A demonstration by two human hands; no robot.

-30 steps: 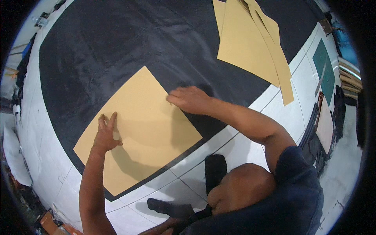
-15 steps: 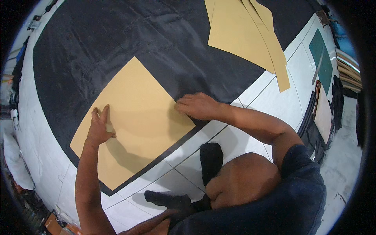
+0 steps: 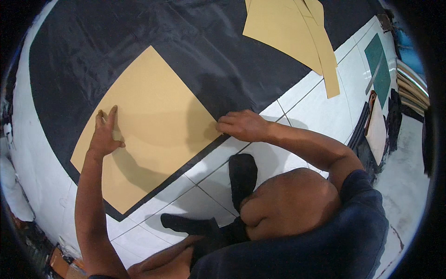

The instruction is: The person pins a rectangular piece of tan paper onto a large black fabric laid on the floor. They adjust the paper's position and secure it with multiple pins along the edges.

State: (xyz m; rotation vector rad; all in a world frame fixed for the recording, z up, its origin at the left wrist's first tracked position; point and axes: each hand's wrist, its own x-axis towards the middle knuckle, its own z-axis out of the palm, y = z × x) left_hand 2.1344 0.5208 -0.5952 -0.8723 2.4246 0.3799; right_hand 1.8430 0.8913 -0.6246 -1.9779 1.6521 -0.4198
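Note:
A large tan card pattern piece [image 3: 144, 111] lies flat on black cloth [image 3: 195, 46], which is spread over the floor. My left hand [image 3: 107, 132] rests on the left part of the piece, its fingers spread and pressing lightly. At the opposite edge, my right hand [image 3: 244, 125] is closed by the near right corner, fingertips down at the border of card and cloth. Its bent fingers cover that corner. Whether they hold something small cannot be made out.
More tan pattern pieces [image 3: 288, 39] overlap at the far right, one strip reaching onto the white tiled floor [image 3: 304, 102]. Beyond are a green mat [image 3: 378, 69] with a metal ruler [image 3: 371, 81] and folded dark material [image 3: 360, 125]. My socked foot [image 3: 242, 176] is near the cloth edge.
My right hand has slid along the card's right edge toward its near right corner. My left hand stays on the piece. The whole view has shifted slightly.

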